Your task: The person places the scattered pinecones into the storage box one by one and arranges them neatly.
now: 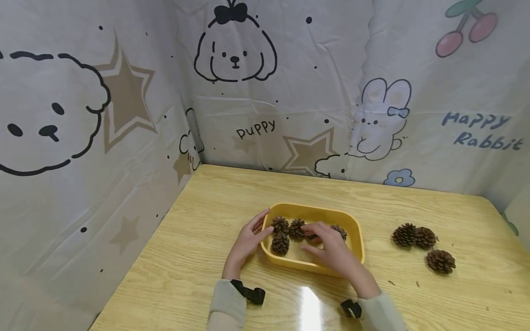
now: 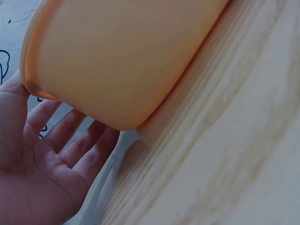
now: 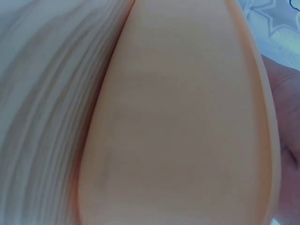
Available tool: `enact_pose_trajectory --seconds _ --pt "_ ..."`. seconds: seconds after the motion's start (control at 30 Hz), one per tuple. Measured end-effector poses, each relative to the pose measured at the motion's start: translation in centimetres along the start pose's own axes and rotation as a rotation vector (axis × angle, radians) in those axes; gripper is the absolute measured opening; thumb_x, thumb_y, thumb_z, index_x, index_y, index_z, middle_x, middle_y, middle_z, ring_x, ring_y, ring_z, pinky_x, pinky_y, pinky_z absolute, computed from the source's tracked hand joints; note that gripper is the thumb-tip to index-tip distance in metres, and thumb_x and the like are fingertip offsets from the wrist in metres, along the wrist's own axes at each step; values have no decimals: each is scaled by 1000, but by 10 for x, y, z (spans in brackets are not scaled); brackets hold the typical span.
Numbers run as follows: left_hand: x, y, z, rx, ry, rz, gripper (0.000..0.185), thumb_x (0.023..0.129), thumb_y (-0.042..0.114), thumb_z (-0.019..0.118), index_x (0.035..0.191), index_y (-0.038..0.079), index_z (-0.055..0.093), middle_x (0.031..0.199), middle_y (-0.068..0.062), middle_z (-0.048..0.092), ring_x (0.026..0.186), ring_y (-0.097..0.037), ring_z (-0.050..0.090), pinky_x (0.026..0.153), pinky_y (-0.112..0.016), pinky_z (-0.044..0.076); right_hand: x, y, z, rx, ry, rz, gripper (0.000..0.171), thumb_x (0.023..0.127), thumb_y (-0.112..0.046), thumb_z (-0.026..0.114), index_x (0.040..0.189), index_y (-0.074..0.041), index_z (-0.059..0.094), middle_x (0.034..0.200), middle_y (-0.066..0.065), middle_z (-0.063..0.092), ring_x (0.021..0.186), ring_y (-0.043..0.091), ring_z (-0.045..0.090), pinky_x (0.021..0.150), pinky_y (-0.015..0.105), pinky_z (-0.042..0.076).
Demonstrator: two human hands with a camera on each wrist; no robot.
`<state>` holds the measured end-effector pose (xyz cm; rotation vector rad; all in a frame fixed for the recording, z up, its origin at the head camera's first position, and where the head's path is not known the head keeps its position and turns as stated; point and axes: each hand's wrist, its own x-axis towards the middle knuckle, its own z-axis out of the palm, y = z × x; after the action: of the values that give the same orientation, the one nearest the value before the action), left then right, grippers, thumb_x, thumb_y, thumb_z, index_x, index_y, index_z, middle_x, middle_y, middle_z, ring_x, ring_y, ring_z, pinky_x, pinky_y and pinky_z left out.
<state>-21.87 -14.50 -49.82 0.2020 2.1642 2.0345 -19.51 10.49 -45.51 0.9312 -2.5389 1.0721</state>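
A yellow tray (image 1: 354,225) sits on the wooden table with several brown pine cones (image 1: 280,243) in it, mostly toward its left end. My left hand (image 1: 247,239) holds the left end, thumb over the rim and fingers against the outer wall, as the left wrist view also shows on the tray's side (image 2: 126,56). Inside the tray, my right hand (image 1: 331,243) has its thumb and fingers spread apart around a partly hidden pine cone (image 1: 313,236); no firm grip shows. Another pine cone (image 1: 339,232) lies behind that hand. The right wrist view is mostly tray wall (image 3: 178,112).
Right of the tray, three loose pine cones lie on the table (image 1: 232,184): two touching, with a pine cone (image 1: 404,235) at the left, and a separate pine cone (image 1: 440,261) nearer me. Small dark flakes are scattered nearby. A printed cloth (image 1: 290,105) hangs behind and at the left.
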Motion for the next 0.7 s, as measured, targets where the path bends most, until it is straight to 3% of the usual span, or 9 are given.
enact_pose_trajectory --seconds 0.17,0.37,0.6,0.7 --pt "0 0 1 6 10 0 59 97 20 63 151 23 39 160 -7 34 147 -30 34 120 -49 32 -9 8 -13 -10 134 -111 46 71 1 83 114 2 66 103 17 68 87 29 69 69 31 62" --pt "0 1 2 18 0 1 60 97 23 62 152 22 38 160 -8 33 147 -31 34 120 -49 32 -26 16 -37 19 180 -101 53 68 8 81 117 1 64 108 16 66 85 26 70 73 28 62" --pt "-1 1 1 7 6 -11 60 97 24 63 151 25 39 160 -6 33 147 -30 34 120 -49 32 -46 34 -59 38 225 -49 55 69 13 79 121 0 63 112 10 65 107 -8 59 82 14 57" --pt "0 -1 1 12 6 -7 60 97 25 63 151 25 38 160 -6 33 147 -30 34 120 -49 32 -54 39 -67 34 265 -35 56 67 15 80 119 1 64 112 7 65 108 -13 56 80 11 56"
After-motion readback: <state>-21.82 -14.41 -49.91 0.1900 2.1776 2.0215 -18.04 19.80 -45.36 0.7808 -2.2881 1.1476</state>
